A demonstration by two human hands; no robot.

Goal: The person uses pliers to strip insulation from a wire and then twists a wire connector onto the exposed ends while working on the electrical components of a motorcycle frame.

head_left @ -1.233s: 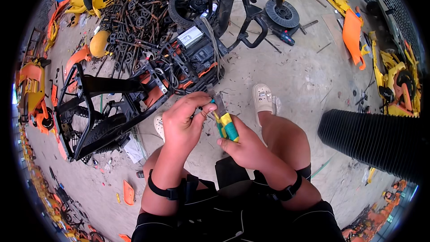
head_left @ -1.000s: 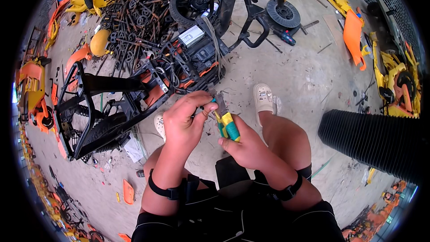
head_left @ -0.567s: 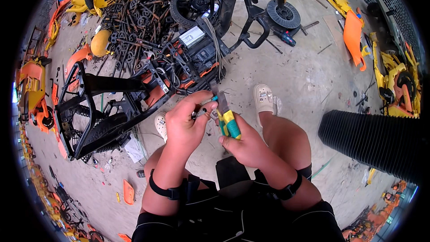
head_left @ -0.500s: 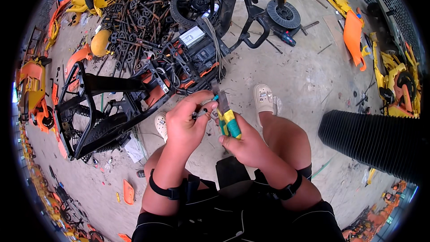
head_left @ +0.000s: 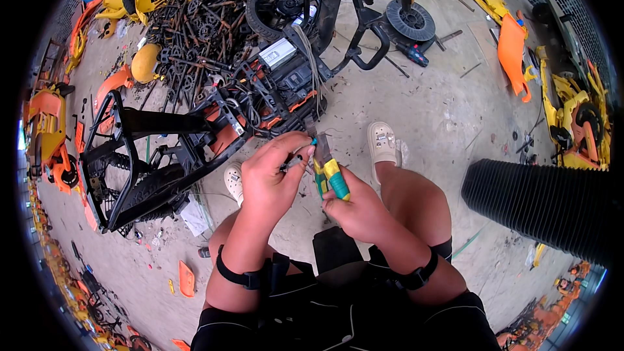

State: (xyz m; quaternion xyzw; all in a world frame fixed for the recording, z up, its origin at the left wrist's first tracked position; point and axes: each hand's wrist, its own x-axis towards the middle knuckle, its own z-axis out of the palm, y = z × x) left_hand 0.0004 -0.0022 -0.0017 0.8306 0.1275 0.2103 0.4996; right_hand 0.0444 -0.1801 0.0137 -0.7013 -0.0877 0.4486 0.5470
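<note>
My right hand [head_left: 361,211] is closed round the yellow-and-green handles of a pair of pliers [head_left: 336,181], whose metal jaws point away from me. Beside the jaws, my left hand [head_left: 270,169] pinches a small piece with a teal end [head_left: 314,142]; a dark bit of it shows between thumb and palm. It looks like a short wire or connector, but fingers cover most of it. Pliers and teal end are close together; whether they touch, I cannot tell. Just past my hands stands a stripped scooter frame [head_left: 286,78] with cables and a battery-like box.
Behind the frame lies a heap of rusty metal parts [head_left: 195,32] beside a black wheel [head_left: 286,5]. A power drill [head_left: 415,54] rests on the concrete floor near another wheel [head_left: 411,21]. Orange and yellow body panels line both sides. A black ribbed object [head_left: 533,205] juts in at right.
The pliers' handles and my right thumb have shifted slightly. My left hand keeps its pinch in nearly the same place.
</note>
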